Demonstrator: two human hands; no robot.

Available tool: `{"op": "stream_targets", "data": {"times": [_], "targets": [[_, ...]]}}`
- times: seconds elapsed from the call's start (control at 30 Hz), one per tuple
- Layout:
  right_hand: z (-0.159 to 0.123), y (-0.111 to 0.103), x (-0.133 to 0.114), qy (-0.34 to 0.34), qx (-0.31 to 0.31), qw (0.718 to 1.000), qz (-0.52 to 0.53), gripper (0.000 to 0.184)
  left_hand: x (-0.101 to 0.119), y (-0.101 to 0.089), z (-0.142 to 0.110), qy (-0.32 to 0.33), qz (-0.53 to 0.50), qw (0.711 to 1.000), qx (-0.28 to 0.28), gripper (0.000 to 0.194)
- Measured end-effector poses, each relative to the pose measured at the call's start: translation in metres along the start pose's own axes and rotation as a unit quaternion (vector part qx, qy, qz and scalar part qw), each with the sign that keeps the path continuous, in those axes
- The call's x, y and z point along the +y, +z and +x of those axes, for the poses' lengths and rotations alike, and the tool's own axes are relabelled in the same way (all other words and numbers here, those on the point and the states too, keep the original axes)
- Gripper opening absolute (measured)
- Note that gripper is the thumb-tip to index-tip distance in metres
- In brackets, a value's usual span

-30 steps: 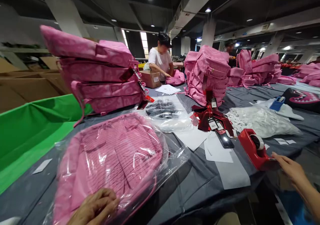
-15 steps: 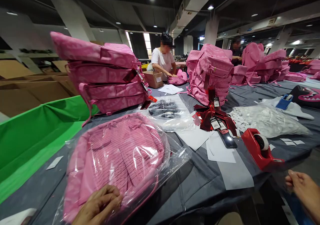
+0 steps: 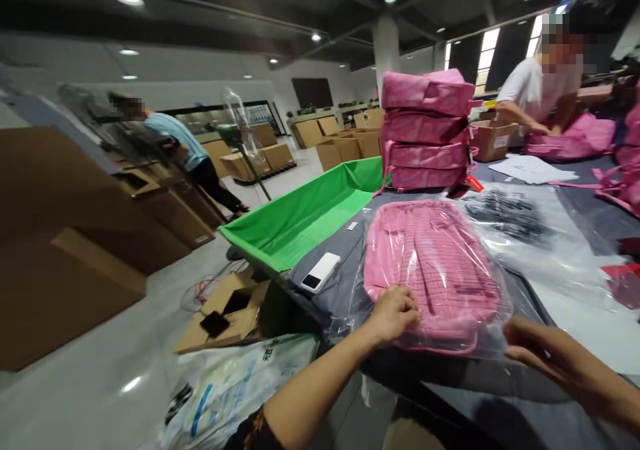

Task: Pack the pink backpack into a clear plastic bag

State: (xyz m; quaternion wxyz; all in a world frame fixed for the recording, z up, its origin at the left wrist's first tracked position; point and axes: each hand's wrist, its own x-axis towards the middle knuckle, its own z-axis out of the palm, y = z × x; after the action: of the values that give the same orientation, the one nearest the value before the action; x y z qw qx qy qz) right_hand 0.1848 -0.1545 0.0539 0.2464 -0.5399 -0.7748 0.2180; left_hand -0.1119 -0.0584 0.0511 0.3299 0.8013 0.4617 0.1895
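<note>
A pink backpack in a clear plastic bag (image 3: pixel 435 263) lies flat near the front edge of a grey-covered table (image 3: pixel 500 387). My left hand (image 3: pixel 393 313) rests on the bag's near left corner with its fingers curled and pressed onto the plastic. My right hand (image 3: pixel 537 350) is at the bag's near right corner, fingers together and stretched along the plastic edge. Whether it grips the plastic is unclear.
A white phone (image 3: pixel 321 272) lies on the table's left corner. A stack of pink backpacks (image 3: pixel 427 130) stands behind, beside a green cloth bin (image 3: pixel 300 220). Cardboard boxes (image 3: pixel 65 263) fill the floor at left. Two other people work at the far left and far right.
The view has swung sharply left. My right hand came from beside the red tape dispenser to the bag's near right corner. My left hand stays on the bagged backpack.
</note>
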Motion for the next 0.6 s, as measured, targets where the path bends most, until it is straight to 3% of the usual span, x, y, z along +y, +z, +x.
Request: {"op": "stream_targets", "data": {"times": [0.07, 0.13, 0.2, 0.27, 0.37, 0.43, 0.53, 0.6], "targets": [[0.049, -0.002, -0.013, -0.106, -0.09, 0.99, -0.034, 0.038, 0.001, 0.003, -0.002, -0.007, 0.0, 1.0, 0.006, 0.021], [0.083, 0.005, -0.015, -0.161, -0.132, 0.973, -0.101, 0.028, 0.002, 0.004, -0.004, -0.006, 0.004, 1.0, 0.003, 0.02], [0.105, 0.014, -0.005, -0.149, -0.159, 0.963, -0.158, 0.02, 0.002, 0.004, -0.004, -0.002, 0.011, 1.0, -0.001, 0.018], [0.115, 0.019, 0.01, -0.09, -0.159, 0.967, -0.18, 0.018, 0.001, 0.004, -0.004, 0.002, 0.017, 1.0, 0.002, 0.018], [0.113, 0.013, 0.024, -0.017, -0.102, 0.982, -0.161, 0.031, -0.001, 0.004, -0.004, 0.007, 0.019, 1.0, 0.007, 0.019], [0.1, 0.007, 0.02, -0.024, -0.037, 0.987, -0.152, 0.027, -0.001, 0.005, -0.005, 0.009, 0.017, 1.0, 0.008, 0.02], [0.071, 0.013, 0.001, -0.139, 0.065, 0.975, -0.16, 0.017, -0.001, 0.006, -0.006, 0.007, 0.015, 1.0, 0.01, 0.022], [0.049, 0.031, -0.007, -0.238, 0.122, 0.942, -0.201, 0.028, -0.001, 0.006, -0.005, 0.006, 0.015, 1.0, 0.011, 0.021]]}}
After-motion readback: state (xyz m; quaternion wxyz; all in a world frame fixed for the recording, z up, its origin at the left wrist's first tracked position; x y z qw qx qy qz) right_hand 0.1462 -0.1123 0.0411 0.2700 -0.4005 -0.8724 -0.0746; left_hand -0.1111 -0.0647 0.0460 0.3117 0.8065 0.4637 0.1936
